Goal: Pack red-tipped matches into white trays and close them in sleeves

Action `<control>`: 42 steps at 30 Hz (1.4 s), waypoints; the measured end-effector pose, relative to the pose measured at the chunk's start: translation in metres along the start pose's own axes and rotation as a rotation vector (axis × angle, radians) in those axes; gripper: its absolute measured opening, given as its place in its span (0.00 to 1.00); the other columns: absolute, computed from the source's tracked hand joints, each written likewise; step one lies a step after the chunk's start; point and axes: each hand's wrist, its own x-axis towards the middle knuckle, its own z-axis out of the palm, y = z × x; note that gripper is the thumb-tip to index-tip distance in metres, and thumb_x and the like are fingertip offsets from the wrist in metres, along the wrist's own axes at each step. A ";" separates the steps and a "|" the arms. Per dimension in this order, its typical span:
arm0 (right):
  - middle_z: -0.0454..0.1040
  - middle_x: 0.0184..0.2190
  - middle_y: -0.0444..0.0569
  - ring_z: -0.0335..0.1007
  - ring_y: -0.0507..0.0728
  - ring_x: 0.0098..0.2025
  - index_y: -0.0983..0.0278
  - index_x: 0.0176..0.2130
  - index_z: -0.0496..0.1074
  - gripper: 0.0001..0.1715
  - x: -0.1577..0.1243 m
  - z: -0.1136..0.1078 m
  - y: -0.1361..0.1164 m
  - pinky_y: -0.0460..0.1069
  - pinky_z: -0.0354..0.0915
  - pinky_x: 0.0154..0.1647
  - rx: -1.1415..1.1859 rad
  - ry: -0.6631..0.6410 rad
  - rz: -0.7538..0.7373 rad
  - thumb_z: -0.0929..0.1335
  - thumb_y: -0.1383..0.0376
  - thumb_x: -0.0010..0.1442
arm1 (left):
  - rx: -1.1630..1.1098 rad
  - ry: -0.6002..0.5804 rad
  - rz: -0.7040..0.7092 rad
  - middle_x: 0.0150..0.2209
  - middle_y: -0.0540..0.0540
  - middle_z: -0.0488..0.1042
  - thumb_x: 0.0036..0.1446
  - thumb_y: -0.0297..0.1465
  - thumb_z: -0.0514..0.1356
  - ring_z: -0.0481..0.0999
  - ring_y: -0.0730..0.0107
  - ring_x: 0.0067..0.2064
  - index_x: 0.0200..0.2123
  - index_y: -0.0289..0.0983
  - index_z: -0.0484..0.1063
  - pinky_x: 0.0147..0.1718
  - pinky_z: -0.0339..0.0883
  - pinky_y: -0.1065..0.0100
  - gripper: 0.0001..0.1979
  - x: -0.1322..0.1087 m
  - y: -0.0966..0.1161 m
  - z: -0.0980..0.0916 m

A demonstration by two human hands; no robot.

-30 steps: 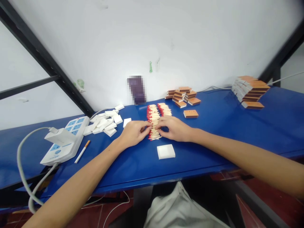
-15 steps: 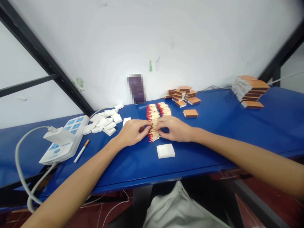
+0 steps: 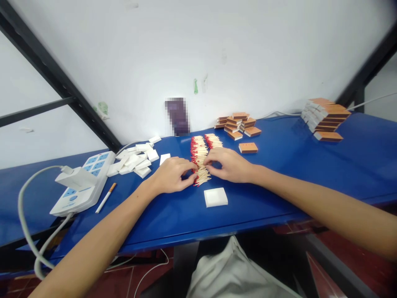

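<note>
A long heap of red-tipped matches [image 3: 200, 152] lies across the middle of the blue table [image 3: 279, 178]. My left hand [image 3: 171, 176] pinches the near end of the heap from the left, fingers closed on a bunch of matches. From the right, my right hand [image 3: 228, 164] grips the same bunch with curled fingers. Just in front of the hands lies a white inner tray [image 3: 216, 197], flat on the table.
A pile of white inner trays [image 3: 136, 159] sits at the left, beside a white power strip [image 3: 82, 182] with its cable and a cigarette [image 3: 106, 197]. Brown matchbox sleeves [image 3: 237, 124] are stacked behind the matches, with one loose sleeve [image 3: 248, 147] and a bigger stack [image 3: 325, 118] far right.
Both hands have stayed at the near end of the match heap, fingers shifting slightly as they gather the bunch. The view has drifted a little.
</note>
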 end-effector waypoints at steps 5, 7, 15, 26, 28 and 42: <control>0.77 0.35 0.49 0.70 0.56 0.37 0.64 0.37 0.75 0.08 0.001 -0.001 0.006 0.50 0.62 0.39 -0.061 0.011 0.098 0.66 0.71 0.58 | -0.023 -0.002 -0.039 0.28 0.50 0.77 0.63 0.35 0.55 0.74 0.69 0.29 0.44 0.38 0.76 0.35 0.63 0.67 0.12 0.000 0.001 0.001; 0.77 0.35 0.49 0.70 0.56 0.37 0.63 0.37 0.75 0.08 0.000 0.000 0.007 0.50 0.62 0.39 -0.073 -0.005 0.100 0.65 0.70 0.59 | -0.021 0.001 -0.046 0.31 0.49 0.78 0.64 0.34 0.55 0.75 0.69 0.32 0.42 0.38 0.77 0.35 0.64 0.67 0.12 0.001 0.001 0.002; 0.76 0.31 0.46 0.69 0.54 0.32 0.63 0.35 0.74 0.04 0.000 0.002 0.006 0.48 0.59 0.33 -0.077 -0.040 0.146 0.68 0.65 0.60 | -0.042 0.011 -0.059 0.34 0.47 0.80 0.66 0.34 0.54 0.77 0.69 0.32 0.38 0.37 0.78 0.35 0.64 0.67 0.13 0.003 -0.001 0.008; 0.75 0.29 0.44 0.67 0.52 0.30 0.63 0.38 0.72 0.06 -0.001 0.004 0.005 0.46 0.57 0.31 0.018 -0.040 0.195 0.67 0.63 0.62 | -0.105 -0.017 -0.068 0.30 0.49 0.78 0.64 0.32 0.56 0.75 0.70 0.31 0.40 0.38 0.78 0.33 0.63 0.69 0.10 0.001 -0.002 0.009; 0.75 0.29 0.43 0.67 0.52 0.30 0.62 0.38 0.72 0.06 0.000 0.004 0.005 0.46 0.56 0.31 0.022 -0.043 0.207 0.67 0.62 0.62 | -0.121 -0.032 -0.061 0.29 0.49 0.77 0.64 0.31 0.56 0.74 0.71 0.30 0.40 0.38 0.78 0.32 0.62 0.70 0.10 0.001 -0.001 0.008; 0.74 0.29 0.45 0.65 0.53 0.30 0.63 0.37 0.73 0.07 0.000 0.001 0.009 0.47 0.53 0.30 -0.177 -0.068 0.275 0.67 0.66 0.55 | -0.119 -0.028 -0.051 0.27 0.51 0.74 0.62 0.31 0.55 0.71 0.72 0.28 0.39 0.37 0.77 0.32 0.61 0.69 0.10 0.000 0.001 0.005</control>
